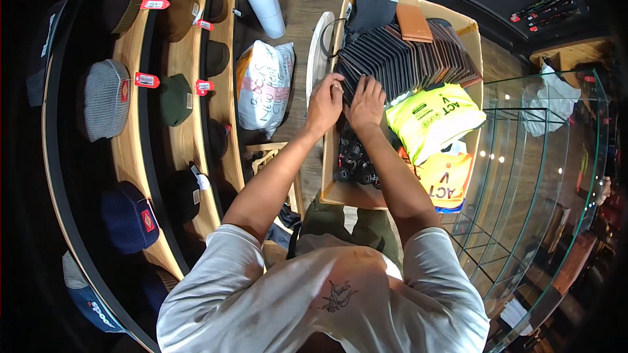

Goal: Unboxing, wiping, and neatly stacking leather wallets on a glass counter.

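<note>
A long row of black and brown leather wallets [386, 62] stands packed on edge in an open cardboard box [481, 39]. My right hand [366, 101] is at the row's near left end, its bent fingers closed over the dark wallets there. Beside it, at the box's left rim, my left hand [325, 106] is closed with curled fingers; whatever lies between them is hidden. A single tan wallet [413, 23] lies flat across the top of the row. Bright yellow [435, 117] and orange packets [448, 173] sit in the box to the right of my right forearm.
Shelves with knit caps [108, 99] and red tags run along the left. A white paper roll [263, 0] and a stuffed white sack [265, 88] stand between shelves and box. A glass display case [517, 176] stands to the right. Dark folded cloth [371, 3] fills the box's far corner.
</note>
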Action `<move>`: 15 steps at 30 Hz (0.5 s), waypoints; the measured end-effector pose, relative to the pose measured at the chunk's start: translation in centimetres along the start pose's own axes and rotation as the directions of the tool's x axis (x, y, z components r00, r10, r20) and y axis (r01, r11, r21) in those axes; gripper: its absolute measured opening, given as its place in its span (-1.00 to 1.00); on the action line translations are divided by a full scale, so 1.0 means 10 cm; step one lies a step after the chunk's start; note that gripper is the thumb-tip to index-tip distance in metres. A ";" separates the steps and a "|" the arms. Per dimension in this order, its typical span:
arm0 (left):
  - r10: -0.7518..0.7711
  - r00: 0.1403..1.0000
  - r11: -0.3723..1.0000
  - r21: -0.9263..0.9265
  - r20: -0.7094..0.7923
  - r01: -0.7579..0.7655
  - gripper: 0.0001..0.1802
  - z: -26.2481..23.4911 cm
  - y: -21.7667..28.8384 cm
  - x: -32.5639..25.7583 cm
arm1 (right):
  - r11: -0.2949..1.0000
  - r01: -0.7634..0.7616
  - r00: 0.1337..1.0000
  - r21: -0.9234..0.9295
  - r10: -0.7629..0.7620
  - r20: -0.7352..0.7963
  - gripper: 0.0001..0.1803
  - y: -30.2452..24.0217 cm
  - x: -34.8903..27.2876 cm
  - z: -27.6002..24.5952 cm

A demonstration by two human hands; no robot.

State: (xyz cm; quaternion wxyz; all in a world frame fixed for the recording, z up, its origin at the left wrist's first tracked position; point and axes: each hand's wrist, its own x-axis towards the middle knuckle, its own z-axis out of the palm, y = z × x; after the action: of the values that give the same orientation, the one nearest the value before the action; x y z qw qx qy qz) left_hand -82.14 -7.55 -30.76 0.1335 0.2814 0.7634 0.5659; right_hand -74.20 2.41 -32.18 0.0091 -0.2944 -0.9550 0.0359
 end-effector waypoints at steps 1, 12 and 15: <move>0.029 1.000 0.999 0.033 0.000 -0.029 -0.75 0.05 0.08 0.03 | 0.991 -0.034 0.995 -0.128 0.022 -0.094 -0.37 0.06 0.07 0.16; 0.003 0.999 1.000 -0.015 -0.042 -0.003 -0.64 0.03 0.03 -0.07 | 0.957 -0.071 0.982 0.281 0.117 -0.149 -0.43 0.29 0.04 -0.08; 0.015 0.996 1.000 0.028 -0.093 -0.012 -0.60 0.15 0.11 -0.17 | 0.855 0.030 0.966 0.518 0.109 -0.235 -0.47 0.48 -0.06 -0.22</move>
State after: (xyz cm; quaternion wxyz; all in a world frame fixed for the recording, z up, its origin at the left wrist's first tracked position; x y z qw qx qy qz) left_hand -79.65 -7.11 -30.46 0.0898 0.2616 0.7747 0.5687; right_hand -70.91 6.12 -30.31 0.2102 -0.3029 -0.8945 0.2529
